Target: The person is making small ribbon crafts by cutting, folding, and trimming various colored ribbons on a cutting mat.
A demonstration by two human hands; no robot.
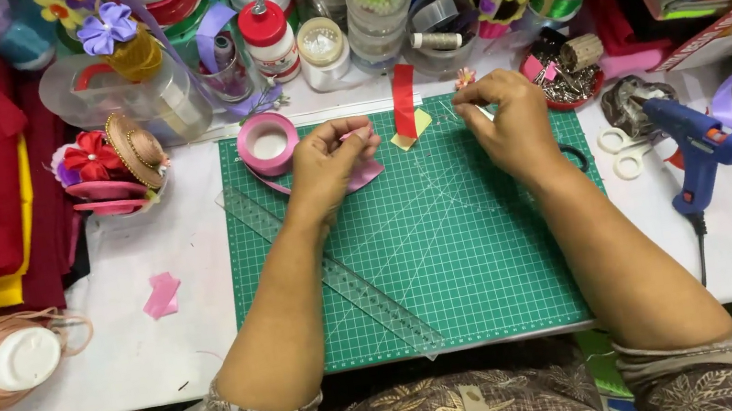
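Two forearms reaching from the near edge over a green cutting mat (450, 251), with a clear ruler (339, 282) lying slantwise under the left one. Farther up, left hand (330, 158) curled shut around a folded piece of pink ribbon (365, 173), pinching it at the fingertips; right hand (508, 121) closed too, fingertips pinched on something too thin to make out, maybe a needle or thread. Judging by the ribbon, cut and folded but not yet fastened. Just beyond, pink ribbon spool (268, 143) left of the hands, red strip on a yellow scrap (407, 112) between them. Right, off the mat, blue glue gun (701, 148) and scissors (621, 153) untouched. Farthest, jars and spools crowded along the table.
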